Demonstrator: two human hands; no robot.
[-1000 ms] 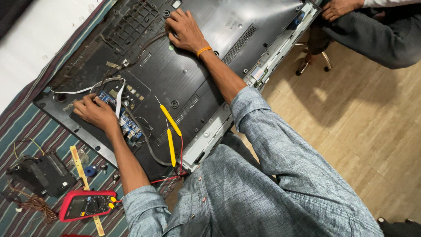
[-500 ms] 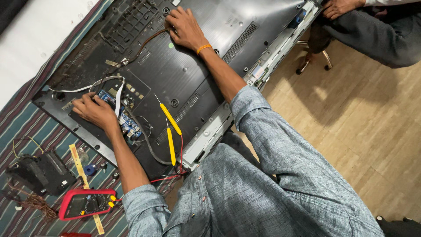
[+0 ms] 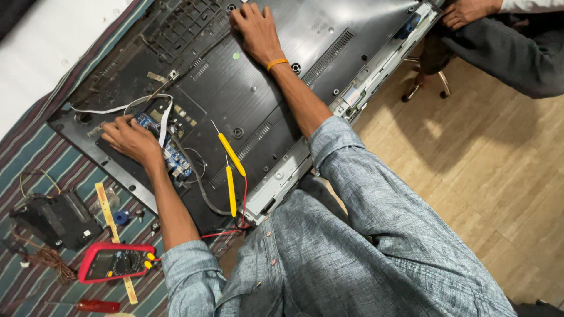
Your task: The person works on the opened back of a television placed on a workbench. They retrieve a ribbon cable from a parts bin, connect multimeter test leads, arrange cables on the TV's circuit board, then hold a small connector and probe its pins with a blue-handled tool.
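A large flat-screen television lies face down, its black back panel (image 3: 247, 88) towards me. My left hand (image 3: 132, 141) rests on the open part near the left edge, fingers on a blue circuit board (image 3: 170, 154) beside a white ribbon cable (image 3: 165, 122). It holds nothing I can make out. My right hand (image 3: 257, 30), with an orange band at the wrist, presses flat on the panel's upper part with fingers spread. Two yellow test probes (image 3: 231, 170) lie loose on the panel between my arms, their red lead trailing down.
A red multimeter (image 3: 114, 262), a black box (image 3: 56, 220) with wires, a yellow strip (image 3: 111, 226) and a red-handled screwdriver (image 3: 97, 306) lie on the striped cloth at lower left. Another person's hand (image 3: 467, 12) holds the television's far right corner, above a wooden floor (image 3: 487, 164).
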